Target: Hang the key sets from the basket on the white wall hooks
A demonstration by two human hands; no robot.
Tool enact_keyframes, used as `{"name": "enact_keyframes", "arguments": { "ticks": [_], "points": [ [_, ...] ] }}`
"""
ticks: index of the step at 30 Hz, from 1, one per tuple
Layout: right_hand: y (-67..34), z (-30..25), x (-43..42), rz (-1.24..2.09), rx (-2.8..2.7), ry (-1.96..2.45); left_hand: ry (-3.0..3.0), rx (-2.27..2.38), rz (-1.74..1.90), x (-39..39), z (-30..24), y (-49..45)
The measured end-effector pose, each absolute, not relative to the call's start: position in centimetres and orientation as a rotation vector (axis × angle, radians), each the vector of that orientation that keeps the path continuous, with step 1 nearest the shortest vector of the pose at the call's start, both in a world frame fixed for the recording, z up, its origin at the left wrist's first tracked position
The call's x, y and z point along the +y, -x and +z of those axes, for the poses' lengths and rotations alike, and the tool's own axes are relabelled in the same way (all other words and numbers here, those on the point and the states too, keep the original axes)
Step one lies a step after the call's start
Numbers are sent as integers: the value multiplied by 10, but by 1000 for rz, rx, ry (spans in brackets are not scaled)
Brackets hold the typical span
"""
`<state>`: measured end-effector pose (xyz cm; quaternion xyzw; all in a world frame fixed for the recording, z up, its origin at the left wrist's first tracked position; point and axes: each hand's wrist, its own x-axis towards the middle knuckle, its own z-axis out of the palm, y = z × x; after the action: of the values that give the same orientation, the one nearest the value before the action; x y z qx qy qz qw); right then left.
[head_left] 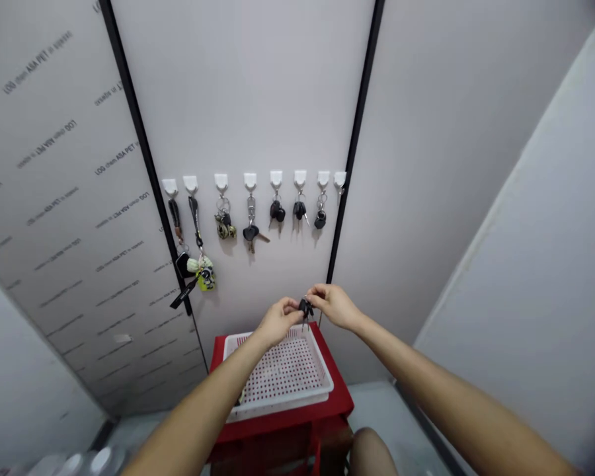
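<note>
Between my two hands, above the far end of a white basket [327, 377], is a bunch of black-headed keys [305, 308]. My left hand [279, 320] pinches the keys from the left side. My right hand [333, 304] has its thumb and forefinger closed at the top of the bunch, where the ring is. The key blades point down. On the wall in front, a row of white hooks [250, 180] carries several key sets, among them a ring with black keys [300, 210]. The rightmost hook [340, 180] has no keys on it.
The perforated basket stands on a red stool [340, 396], with a small item partly hidden by my left forearm. Two long-strapped key chains [203, 271] hang at the left. Black strips [361, 99] divide the wall panels. Several blurred round lids [102, 459] show at lower left.
</note>
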<state>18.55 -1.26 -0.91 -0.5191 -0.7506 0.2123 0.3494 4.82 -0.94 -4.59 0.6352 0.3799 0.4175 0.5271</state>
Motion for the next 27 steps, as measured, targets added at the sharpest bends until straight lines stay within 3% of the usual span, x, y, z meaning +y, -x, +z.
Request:
{"name": "enact_keyframes", "arguments": {
  "ticks": [8, 13, 27],
  "points": [
    [-223, 85, 22, 461, -1558, 1244, -1653, 808, 1198, 13, 53, -90],
    [-234, 130, 42, 377, -1372, 1275, -1847, 820, 1297, 27, 85, -110],
    [-247, 157, 72, -40, -1457, 1636, -2223, 1255, 1087, 29, 115, -122]
  ]
}}
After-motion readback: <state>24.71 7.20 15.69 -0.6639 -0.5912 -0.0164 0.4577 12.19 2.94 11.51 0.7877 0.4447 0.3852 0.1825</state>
